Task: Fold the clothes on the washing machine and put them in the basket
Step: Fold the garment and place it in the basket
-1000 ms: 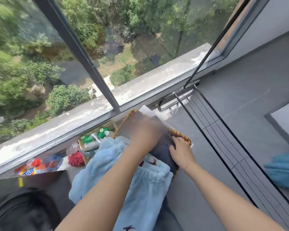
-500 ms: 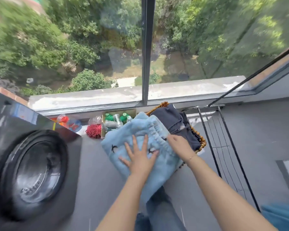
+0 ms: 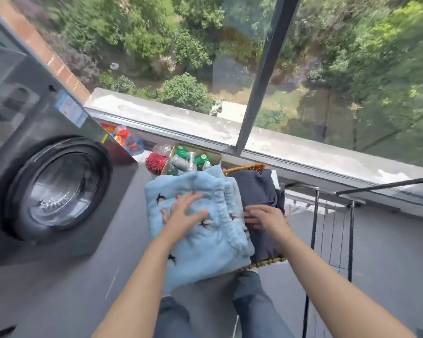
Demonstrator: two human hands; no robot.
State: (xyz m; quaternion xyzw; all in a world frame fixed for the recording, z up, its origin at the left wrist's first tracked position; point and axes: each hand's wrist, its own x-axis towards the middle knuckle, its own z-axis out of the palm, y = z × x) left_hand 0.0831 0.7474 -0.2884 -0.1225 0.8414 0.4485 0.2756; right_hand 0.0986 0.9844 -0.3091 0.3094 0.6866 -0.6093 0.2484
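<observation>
A folded light blue fleece garment (image 3: pixel 195 242) with small dark bird motifs lies over the left part of a wicker basket (image 3: pixel 244 168) on the floor. Beside it in the basket sits a folded dark navy garment (image 3: pixel 257 189). My left hand (image 3: pixel 183 215) presses flat on the blue garment with fingers spread. My right hand (image 3: pixel 266 217) rests at the seam between the blue and navy clothes, fingers extended and touching the fabric. The dark grey washing machine (image 3: pixel 47 186) stands at the left, its top out of view.
A cardboard box of green-capped bottles (image 3: pixel 191 159) and a red pom brush (image 3: pixel 154 162) sit behind the basket by the window sill. A black metal drying rack (image 3: pixel 332 228) stands to the right. My legs (image 3: pixel 252 301) are below the basket.
The view swung left, bringing the washing machine in. My left hand came off the navy garment and now presses the blue garment down onto the basket; my right hand stays at its edge.
</observation>
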